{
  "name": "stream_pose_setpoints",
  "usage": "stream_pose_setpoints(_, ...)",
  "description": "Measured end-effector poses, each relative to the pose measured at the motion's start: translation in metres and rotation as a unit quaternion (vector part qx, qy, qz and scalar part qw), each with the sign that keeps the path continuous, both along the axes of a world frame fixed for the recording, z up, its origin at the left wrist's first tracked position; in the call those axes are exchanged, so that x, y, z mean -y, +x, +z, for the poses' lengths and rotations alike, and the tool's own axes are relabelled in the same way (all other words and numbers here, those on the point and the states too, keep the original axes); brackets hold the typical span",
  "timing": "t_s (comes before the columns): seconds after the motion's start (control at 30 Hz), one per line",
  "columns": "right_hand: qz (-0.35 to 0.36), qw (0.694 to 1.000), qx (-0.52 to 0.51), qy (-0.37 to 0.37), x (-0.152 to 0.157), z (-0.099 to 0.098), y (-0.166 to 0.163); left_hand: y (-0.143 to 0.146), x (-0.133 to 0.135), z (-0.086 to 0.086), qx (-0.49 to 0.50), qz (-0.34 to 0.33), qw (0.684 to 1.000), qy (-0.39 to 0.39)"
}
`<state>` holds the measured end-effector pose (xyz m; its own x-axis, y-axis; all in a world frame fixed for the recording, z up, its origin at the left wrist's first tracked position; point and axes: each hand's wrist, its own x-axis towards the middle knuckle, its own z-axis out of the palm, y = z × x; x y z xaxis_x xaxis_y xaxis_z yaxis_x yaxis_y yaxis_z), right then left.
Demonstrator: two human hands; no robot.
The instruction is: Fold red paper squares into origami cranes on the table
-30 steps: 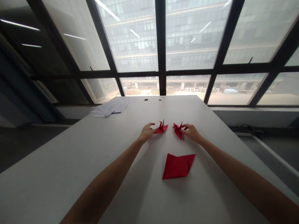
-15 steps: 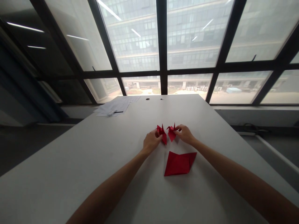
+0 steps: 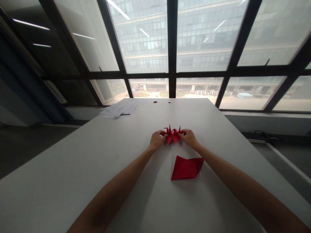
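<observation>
Two red origami cranes stand side by side on the white table, close together and seemingly touching. My left hand [image 3: 158, 139] pinches the left paper crane [image 3: 169, 137] at its outer side, thumb and fingers closed. On the other side, my right hand [image 3: 188, 137] has its fingertips closed on the outer edge of the right paper crane [image 3: 176, 136]. Nearer to me, between my forearms, lies a larger piece of folded red paper [image 3: 186, 169]. Its right tip comes up against my right forearm in the view.
Loose white papers [image 3: 121, 108] are spread at the table's far left, with a dark pen-like stick [image 3: 125, 114] on them. A round dark hole [image 3: 155, 102] shows near the far edge of the white table [image 3: 102, 161]. Dark-framed windows [image 3: 172, 48] rise behind it.
The left crane has turned and shifted, and the right one has moved slightly left, so the gap between them has closed. The folded red paper stays put; the view has shifted slightly.
</observation>
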<state>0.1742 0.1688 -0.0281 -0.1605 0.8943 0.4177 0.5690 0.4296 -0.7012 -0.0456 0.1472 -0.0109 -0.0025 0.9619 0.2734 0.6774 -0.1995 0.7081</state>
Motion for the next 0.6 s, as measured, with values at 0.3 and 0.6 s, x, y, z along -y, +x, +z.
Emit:
stream_pose_setpoints(0.3, 0.011, 1.0, -0.01, -0.008, -0.005, 0.003, 0.001, -0.005, -0.007, -0.004, 0.007, 0.004, 1.0, -0.004)
stream_pose_setpoints(0.6, 0.022, 0.999, -0.039, -0.014, -0.006, 0.0, 0.015, -0.012, -0.005, -0.001, 0.024, 0.004, 1.0, 0.0)
